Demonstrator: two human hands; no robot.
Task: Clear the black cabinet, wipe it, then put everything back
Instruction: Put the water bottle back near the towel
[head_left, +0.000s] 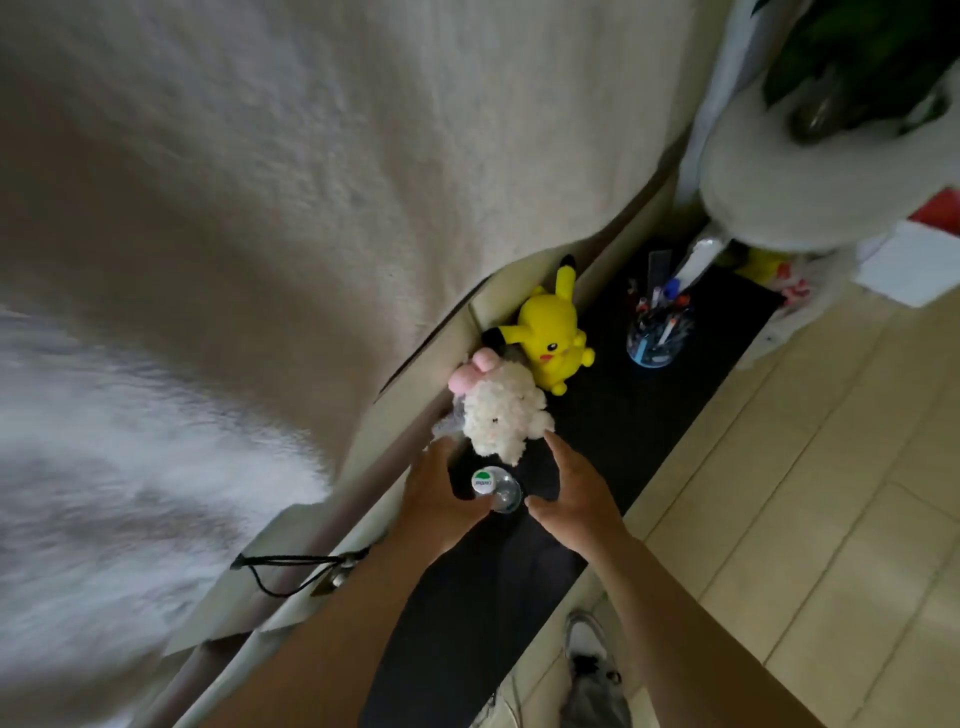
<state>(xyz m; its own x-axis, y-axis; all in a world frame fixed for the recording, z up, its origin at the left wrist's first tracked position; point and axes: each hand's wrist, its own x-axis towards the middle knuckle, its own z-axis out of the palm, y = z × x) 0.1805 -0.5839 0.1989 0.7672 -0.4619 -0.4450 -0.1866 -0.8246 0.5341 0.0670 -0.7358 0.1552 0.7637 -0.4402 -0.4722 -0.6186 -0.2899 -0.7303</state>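
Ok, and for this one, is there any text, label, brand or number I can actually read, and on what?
On the bottle cap: one short printed word beside a green patch, too small and blurred to quote.
On the pens in the pen cup: any print is too small to read.
On the white box: no print shows.
Nothing else in view carries legible text.

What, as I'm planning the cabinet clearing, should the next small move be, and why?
Probably lift the water bottle off the black cabinet: the left hand looks curled round it, and the right hand hovers open beside it.
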